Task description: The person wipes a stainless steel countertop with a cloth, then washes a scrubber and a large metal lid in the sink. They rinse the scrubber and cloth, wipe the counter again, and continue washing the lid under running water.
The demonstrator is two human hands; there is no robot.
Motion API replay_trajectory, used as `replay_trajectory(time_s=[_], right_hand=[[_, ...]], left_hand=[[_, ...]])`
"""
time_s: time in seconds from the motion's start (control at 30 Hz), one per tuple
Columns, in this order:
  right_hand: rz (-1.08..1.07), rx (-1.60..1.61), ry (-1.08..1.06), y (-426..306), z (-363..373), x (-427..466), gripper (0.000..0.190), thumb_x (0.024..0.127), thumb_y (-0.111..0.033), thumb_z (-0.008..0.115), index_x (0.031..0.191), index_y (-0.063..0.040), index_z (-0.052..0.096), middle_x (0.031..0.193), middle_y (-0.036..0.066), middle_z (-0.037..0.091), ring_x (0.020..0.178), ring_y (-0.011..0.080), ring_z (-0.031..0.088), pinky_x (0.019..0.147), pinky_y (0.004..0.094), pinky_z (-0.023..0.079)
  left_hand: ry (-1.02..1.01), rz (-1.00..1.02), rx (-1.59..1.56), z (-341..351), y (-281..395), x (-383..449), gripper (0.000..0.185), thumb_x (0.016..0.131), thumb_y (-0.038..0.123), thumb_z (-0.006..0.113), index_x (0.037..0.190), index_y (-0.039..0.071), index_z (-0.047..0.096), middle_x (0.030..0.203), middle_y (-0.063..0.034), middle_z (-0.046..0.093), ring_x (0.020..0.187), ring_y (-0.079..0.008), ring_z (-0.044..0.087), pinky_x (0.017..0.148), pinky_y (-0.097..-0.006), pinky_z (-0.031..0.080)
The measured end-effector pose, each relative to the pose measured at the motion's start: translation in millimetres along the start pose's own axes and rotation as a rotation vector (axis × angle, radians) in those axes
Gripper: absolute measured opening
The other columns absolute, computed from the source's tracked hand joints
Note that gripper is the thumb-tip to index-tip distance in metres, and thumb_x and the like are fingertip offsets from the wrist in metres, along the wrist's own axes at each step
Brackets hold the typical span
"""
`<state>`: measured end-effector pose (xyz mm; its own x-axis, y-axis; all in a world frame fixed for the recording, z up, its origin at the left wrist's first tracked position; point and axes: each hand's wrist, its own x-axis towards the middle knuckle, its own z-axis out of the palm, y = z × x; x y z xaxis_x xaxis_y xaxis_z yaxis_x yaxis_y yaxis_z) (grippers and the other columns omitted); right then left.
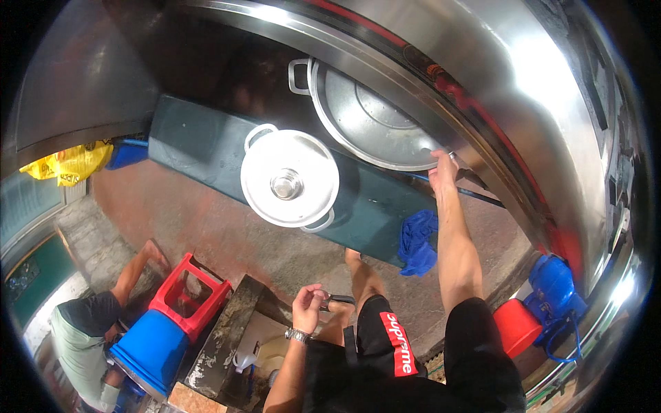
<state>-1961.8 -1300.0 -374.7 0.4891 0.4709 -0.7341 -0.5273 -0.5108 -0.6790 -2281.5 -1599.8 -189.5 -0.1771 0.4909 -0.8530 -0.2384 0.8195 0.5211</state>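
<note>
My right hand point(445, 168) grips a large aluminium pot point(369, 113) at its near right side, where the fingers cover the handle. The pot has no lid on, and its bare metal inside shows; the metal counter edge hides its far part. Its other loop handle point(298, 76) points left. Beside it, a lidded aluminium pot point(289, 178) stands on a dark green bench point(201, 139). My left hand point(309, 307) is low before my body, fingers curled, wearing a metal watch. A dark strap-like thing point(341, 299) shows by its fingertips; whether I hold it cannot be told.
A blue cloth point(418, 242) hangs over the bench's near edge. At lower left, another person point(85, 330) is beside a red plastic stool point(191, 294) and a blue bucket point(152, 348). A red bucket point(516, 328) is at right. The steel counter point(496, 77) curves overhead.
</note>
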Motion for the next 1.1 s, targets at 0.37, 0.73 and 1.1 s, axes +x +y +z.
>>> replay_trajectory(time_s=[0.37,0.73,1.1], right_hand=[[-0.083,0.255,0.008,-17.0,-21.8,-69.7,0.049,0.066,0.003,0.059,0.114,-0.002,0.051,0.109,0.011,0.051,0.102,0.0255,0.050,0.089,0.0401,0.042],[-0.078,0.253,-0.155,-34.4,-112.1,-97.8,0.026,0.068,-0.004,0.055,0.093,-0.003,0.055,0.105,0.009,0.056,0.103,0.0273,0.053,0.098,0.0419,0.040],[-0.101,0.157,-0.062,-55.5,-142.2,-118.4,0.024,0.070,-0.005,0.050,0.093,0.000,0.054,0.111,0.013,0.056,0.109,0.0306,0.052,0.101,0.0451,0.039]], left_hand=[[-0.079,0.151,0.044,-3.4,-7.1,-11.4,0.021,0.092,0.013,0.058,0.111,0.002,0.057,0.087,-0.0052,0.064,0.083,-0.0128,0.061,0.072,-0.0257,0.049],[-0.136,0.189,0.020,-26.9,-63.0,-32.9,0.024,0.091,0.006,0.056,0.114,0.001,0.056,0.091,-0.0052,0.064,0.088,-0.0129,0.063,0.078,-0.0264,0.050],[-0.139,0.098,-0.053,-7.3,-90.5,-47.6,0.025,0.089,0.005,0.061,0.113,0.001,0.057,0.091,-0.0038,0.063,0.088,-0.0100,0.062,0.082,-0.0263,0.050]])
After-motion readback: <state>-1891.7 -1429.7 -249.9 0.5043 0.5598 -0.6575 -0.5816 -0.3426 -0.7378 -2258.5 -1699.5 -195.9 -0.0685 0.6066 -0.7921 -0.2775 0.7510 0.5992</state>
